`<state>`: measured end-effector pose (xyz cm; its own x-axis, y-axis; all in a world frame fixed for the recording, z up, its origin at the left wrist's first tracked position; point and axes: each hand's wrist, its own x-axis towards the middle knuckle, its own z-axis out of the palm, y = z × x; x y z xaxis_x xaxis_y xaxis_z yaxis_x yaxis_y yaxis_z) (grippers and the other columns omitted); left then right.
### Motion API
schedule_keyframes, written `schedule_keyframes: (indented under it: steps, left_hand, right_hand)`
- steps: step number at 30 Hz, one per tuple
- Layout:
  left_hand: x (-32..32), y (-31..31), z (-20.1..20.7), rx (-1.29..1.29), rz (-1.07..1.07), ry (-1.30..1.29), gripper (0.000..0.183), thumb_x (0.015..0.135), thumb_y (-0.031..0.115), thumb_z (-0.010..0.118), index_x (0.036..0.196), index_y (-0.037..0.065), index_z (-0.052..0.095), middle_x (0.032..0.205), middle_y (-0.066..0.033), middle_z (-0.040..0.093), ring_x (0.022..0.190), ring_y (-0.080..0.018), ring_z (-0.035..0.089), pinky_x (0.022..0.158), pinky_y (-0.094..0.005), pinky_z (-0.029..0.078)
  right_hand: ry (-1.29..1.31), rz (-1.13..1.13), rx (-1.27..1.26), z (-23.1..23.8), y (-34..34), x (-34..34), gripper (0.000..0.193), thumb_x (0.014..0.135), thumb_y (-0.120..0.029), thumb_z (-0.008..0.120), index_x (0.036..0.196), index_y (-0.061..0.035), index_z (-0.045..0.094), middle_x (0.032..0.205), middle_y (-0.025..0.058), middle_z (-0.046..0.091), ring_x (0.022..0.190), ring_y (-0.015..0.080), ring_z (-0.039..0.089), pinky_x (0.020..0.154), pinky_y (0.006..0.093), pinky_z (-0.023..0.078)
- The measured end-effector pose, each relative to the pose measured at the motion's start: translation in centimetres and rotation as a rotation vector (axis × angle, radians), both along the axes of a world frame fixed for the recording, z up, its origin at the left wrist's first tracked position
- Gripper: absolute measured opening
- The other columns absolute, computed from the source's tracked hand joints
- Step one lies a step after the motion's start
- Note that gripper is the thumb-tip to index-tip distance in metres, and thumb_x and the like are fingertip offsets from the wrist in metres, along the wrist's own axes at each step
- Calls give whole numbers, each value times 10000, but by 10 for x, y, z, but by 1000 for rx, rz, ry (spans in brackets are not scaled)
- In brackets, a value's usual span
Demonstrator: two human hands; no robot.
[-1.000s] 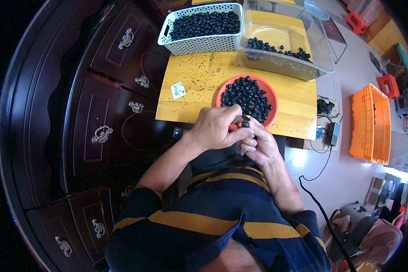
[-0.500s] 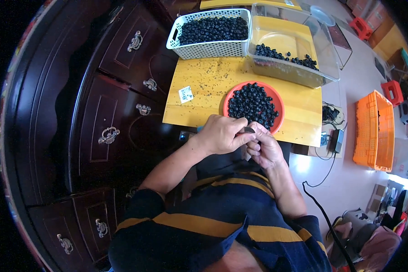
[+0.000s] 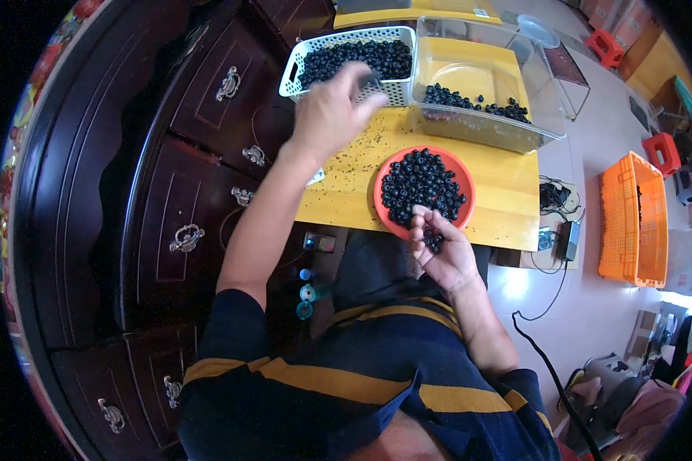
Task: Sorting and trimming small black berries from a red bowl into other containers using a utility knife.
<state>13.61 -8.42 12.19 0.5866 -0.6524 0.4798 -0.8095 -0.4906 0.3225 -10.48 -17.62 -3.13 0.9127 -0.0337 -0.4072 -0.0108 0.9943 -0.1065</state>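
Note:
My left hand (image 3: 327, 115) reaches over the near side of a white perforated basket (image 3: 396, 92) filled with small black ring-shaped pieces (image 3: 361, 55). Its thumb and fingers pinch a dark, thin thing, smeared by motion, whose kind I cannot make out. At the near edge of a red-orange bowl (image 3: 469, 201), my right hand (image 3: 450, 257) is turned palm up with its fingers curled. It cradles several small black ring-shaped pieces in the palm. More such pieces (image 3: 420, 180) are heaped in the bowl, many with a hole in the middle.
A clear plastic bin (image 3: 484, 127) beside the basket holds some black pieces. Dark crumbs (image 3: 361, 150) dot the yellow table (image 3: 507, 207). Dark wooden drawers (image 3: 181, 207) stand at the left. On the right floor are an orange crate (image 3: 632, 219), a power adapter (image 3: 569, 238) and cables.
My left hand has parted from my right and moved up and left, over the white basket. My right hand has turned so the black pieces in its palm show.

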Motion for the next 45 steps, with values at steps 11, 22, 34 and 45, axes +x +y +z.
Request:
schedule_keyframes:
  steps: [11, 22, 34, 45]
  left_hand:
    - [-105, 37, -56, 167, -289, 448, 278, 844, 245, 789, 1082, 130, 703, 676, -72, 641, 610, -238, 664, 578, -378, 511]
    - [-138, 47, -90, 132, -347, 489, 256, 853, 215, 762, 1071, 104, 686, 727, -88, 685, 681, -302, 701, 605, -439, 541]
    - [-130, 46, -81, 16, -274, 460, 217, 852, 149, 759, 1055, 96, 701, 681, -83, 678, 616, -251, 702, 569, -369, 525]
    - [-128, 43, -98, 1, -325, 410, 270, 864, 168, 756, 1116, 107, 679, 675, -75, 673, 619, -264, 692, 568, -390, 529]
  right_hand:
    - [-157, -29, 22, 10, -11, 0, 493, 1088, -348, 445, 1444, -12, 504, 1421, 181, 586, 1307, 300, 567, 1087, 448, 470]
    - [-173, -49, 55, 16, 2, 6, 507, 1095, -310, 413, 1465, 33, 461, 1503, 227, 500, 1380, 364, 489, 1176, 510, 380]
    - [-124, -33, 29, 1, 5, 1, 376, 1075, -250, 493, 1326, 13, 590, 1255, 134, 650, 1154, 252, 631, 1020, 408, 527]
    - [3, -37, -40, 0, 8, 3, 322, 1062, -222, 523, 1293, -21, 623, 1228, 92, 660, 1083, 204, 633, 996, 367, 527]
